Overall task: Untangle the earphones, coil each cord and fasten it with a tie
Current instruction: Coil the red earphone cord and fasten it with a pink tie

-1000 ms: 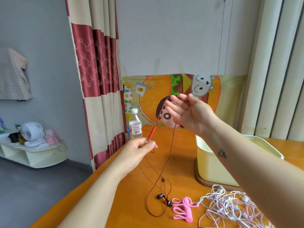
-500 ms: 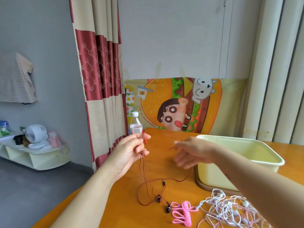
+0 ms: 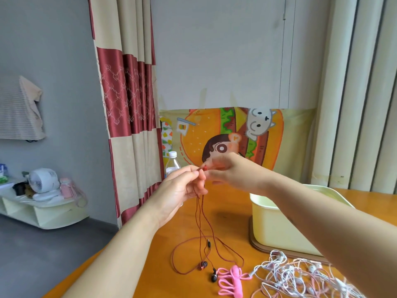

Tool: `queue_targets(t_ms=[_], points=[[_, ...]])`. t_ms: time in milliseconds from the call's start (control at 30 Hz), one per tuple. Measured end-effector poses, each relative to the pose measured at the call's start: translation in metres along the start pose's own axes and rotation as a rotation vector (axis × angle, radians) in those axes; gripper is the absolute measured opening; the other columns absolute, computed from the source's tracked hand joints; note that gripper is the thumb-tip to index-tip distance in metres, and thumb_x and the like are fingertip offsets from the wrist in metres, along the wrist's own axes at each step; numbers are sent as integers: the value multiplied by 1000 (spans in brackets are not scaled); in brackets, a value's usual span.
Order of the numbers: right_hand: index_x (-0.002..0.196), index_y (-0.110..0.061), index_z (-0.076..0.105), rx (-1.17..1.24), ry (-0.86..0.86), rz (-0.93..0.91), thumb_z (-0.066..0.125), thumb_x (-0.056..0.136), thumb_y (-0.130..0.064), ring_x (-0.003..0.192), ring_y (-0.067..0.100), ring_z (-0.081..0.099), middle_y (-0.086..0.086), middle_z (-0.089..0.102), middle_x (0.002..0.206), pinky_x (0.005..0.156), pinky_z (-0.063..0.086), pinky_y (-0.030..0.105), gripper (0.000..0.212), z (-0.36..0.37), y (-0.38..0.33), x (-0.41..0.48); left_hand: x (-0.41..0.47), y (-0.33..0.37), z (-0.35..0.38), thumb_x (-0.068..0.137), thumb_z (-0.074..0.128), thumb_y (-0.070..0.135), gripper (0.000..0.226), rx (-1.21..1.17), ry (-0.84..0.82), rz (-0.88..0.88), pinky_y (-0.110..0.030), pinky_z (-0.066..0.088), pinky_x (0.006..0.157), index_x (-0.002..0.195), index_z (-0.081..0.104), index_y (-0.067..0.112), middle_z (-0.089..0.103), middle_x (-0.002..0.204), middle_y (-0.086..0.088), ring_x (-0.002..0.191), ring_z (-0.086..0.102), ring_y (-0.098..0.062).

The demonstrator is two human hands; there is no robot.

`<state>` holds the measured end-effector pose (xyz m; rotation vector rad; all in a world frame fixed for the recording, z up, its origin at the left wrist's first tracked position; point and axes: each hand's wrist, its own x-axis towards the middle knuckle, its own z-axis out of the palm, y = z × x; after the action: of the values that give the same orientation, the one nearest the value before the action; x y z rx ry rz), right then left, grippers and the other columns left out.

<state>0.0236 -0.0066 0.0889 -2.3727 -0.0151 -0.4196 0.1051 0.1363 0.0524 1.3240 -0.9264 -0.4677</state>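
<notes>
A dark red earphone cord [image 3: 200, 224] hangs in several strands from my hands down to the orange table [image 3: 227, 214]. Its two earbuds [image 3: 208, 271] lie on the table in a loose loop. My left hand [image 3: 182, 190] pinches the cord's strands at the top between thumb and fingers. My right hand [image 3: 229, 174] meets it there and pinches the cord's red plug end. A pink coiled earphone [image 3: 231, 280] fastened with a tie lies by the earbuds. A tangle of white and pink earphones [image 3: 300, 276] spreads to its right.
A pale yellow tub [image 3: 272, 224] stands on a brown tray at the right. A clear water bottle [image 3: 172, 164] stands behind my left hand near the table's far left edge. A red and cream curtain [image 3: 126, 104] hangs left of the table.
My right hand swung down from above, then rose to join my left hand at the cord's top. More cord strands now hang from my left hand; the earbuds shifted on the table.
</notes>
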Motion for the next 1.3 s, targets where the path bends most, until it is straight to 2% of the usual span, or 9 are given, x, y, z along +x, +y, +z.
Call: queue_targets(t_ms=[167, 267, 367, 433, 533, 800, 933, 1133, 1300], points=[[97, -3, 62, 316, 126, -7, 55, 95, -16, 76, 22, 66, 7, 66, 80, 79, 58, 36, 15, -18, 5, -4, 2, 10, -4, 99, 39, 15, 25, -150, 22, 23, -29, 51, 72, 80, 55, 10, 30, 51, 7, 44, 31, -7], [105, -8, 66, 141, 412, 38, 54, 96, -23, 62, 11, 56, -3, 62, 73, 69, 54, 34, 22, -42, 16, 0, 6, 12, -12, 99, 42, 18, 24, -241, 127, 55, -25, 45, 64, 79, 54, 12, 27, 48, 9, 39, 26, -4], [102, -11, 67, -63, 606, 68, 53, 97, -25, 54, -4, 50, -5, 64, 76, 55, 41, 12, 21, -60, 27, -3, 10, 10, -21, 99, 41, 22, 26, -427, 199, 65, -21, 44, 56, 79, 55, 14, 27, 45, 10, 36, 26, -3], [106, -13, 67, -139, 555, 104, 53, 96, -25, 62, -5, 55, -5, 64, 79, 54, 40, 9, 21, -61, 32, -10, 13, 9, -23, 100, 40, 23, 30, -536, 219, 67, -18, 45, 51, 77, 56, 15, 27, 44, 9, 34, 25, -3], [113, -11, 67, -172, 443, 144, 56, 94, -26, 87, 16, 64, 6, 70, 99, 75, 50, 23, 27, -54, 41, -18, 17, 6, -23, 100, 39, 25, 29, -519, 224, 43, -19, 44, 55, 78, 55, 15, 31, 47, 9, 37, 27, -4], [101, -16, 72, -310, 372, -38, 65, 88, -20, 84, 9, 61, -5, 67, 95, 72, 50, 19, 16, -47, 19, -26, 8, -2, -17, 85, 53, 44, 39, 130, -126, -193, -29, 54, 77, 100, 59, 8, 41, 60, 6, 49, 33, -7], [97, -13, 75, -489, 290, -217, 66, 85, -11, 74, -1, 57, 0, 71, 94, 69, 42, 5, 16, -39, -2, -24, 4, 4, 0, 94, 49, 37, 31, 356, -210, -126, -32, 53, 88, 109, 62, 14, 52, 66, 10, 54, 41, -6], [100, -19, 75, -637, 296, -355, 63, 87, -14, 69, -1, 49, -9, 64, 88, 67, 42, 21, 18, -34, -11, -18, 7, 18, 15, 101, 37, 30, 31, 350, -84, 95, -22, 51, 70, 85, 58, 15, 32, 52, 15, 49, 35, -4], [102, -12, 74, -537, 404, -113, 63, 87, -10, 82, 15, 63, 1, 72, 96, 78, 51, 28, 18, -46, 27, -19, 2, 21, 7, 102, 34, 26, 30, 116, -5, 129, -24, 40, 64, 82, 51, 11, 29, 50, 13, 44, 27, -3]])
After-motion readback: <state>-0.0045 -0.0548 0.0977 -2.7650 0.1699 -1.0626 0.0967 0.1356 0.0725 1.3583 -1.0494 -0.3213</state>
